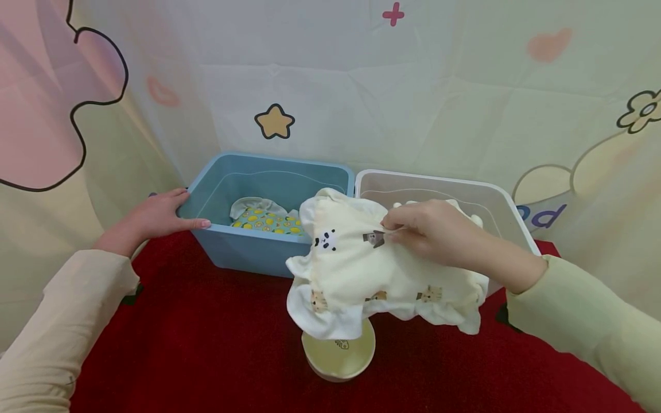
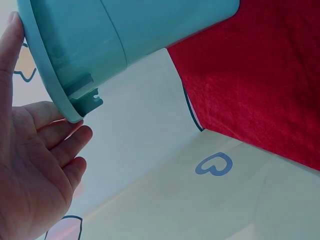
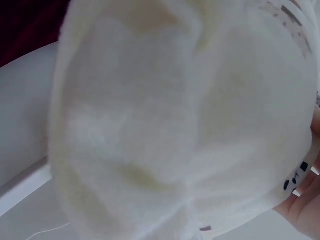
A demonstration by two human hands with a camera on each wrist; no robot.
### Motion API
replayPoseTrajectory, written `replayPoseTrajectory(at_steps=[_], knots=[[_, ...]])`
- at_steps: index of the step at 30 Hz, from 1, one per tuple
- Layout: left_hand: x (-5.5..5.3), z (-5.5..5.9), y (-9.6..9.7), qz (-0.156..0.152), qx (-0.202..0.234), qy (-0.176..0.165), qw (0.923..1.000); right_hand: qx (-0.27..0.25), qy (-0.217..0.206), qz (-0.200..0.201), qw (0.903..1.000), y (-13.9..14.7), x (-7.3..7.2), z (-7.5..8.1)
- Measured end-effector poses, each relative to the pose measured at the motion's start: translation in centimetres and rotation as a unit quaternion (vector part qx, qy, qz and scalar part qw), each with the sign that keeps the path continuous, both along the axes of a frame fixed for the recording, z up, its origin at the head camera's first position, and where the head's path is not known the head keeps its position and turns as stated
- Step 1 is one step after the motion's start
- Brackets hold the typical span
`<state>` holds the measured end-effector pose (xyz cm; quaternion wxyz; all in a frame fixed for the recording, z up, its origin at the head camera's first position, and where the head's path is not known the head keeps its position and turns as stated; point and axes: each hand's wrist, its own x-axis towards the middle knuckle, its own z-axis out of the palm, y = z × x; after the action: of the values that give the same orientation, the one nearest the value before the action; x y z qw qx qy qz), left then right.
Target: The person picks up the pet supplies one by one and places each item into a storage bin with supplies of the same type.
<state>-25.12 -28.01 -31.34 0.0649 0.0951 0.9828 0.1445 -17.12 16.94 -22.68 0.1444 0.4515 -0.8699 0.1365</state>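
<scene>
My right hand pinches a ruffle-edged cream cloth printed with small animal faces. The cloth hangs over the front of the white bin and overlaps the blue bin's near right corner in the head view. Up close, its pale fabric fills most of the right wrist view. At the left, my left hand rests on the corner of the blue bin, thumb along the front rim. In the left wrist view its loosely bent fingers touch the rim. Inside lies a lemon-print cloth with a pale ruffle.
A small cream bowl stands on the red tablecloth, partly under the hanging cloth in the head view. The two bins stand side by side. Behind them hangs a pale curtain with printed shapes.
</scene>
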Motion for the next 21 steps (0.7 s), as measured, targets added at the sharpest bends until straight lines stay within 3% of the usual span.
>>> replayPoseTrajectory(at_steps=[8,21], knots=[[0.0,0.0,0.0,-0.001,0.004,0.001,1.0000,-0.004,0.003,0.008,1.0000,-0.6,-1.0,0.2],[-0.2,-0.1,-0.1,-0.007,-0.007,0.010,0.9999,0.009,-0.028,-0.017,0.9994,-1.8,-1.9,0.7]])
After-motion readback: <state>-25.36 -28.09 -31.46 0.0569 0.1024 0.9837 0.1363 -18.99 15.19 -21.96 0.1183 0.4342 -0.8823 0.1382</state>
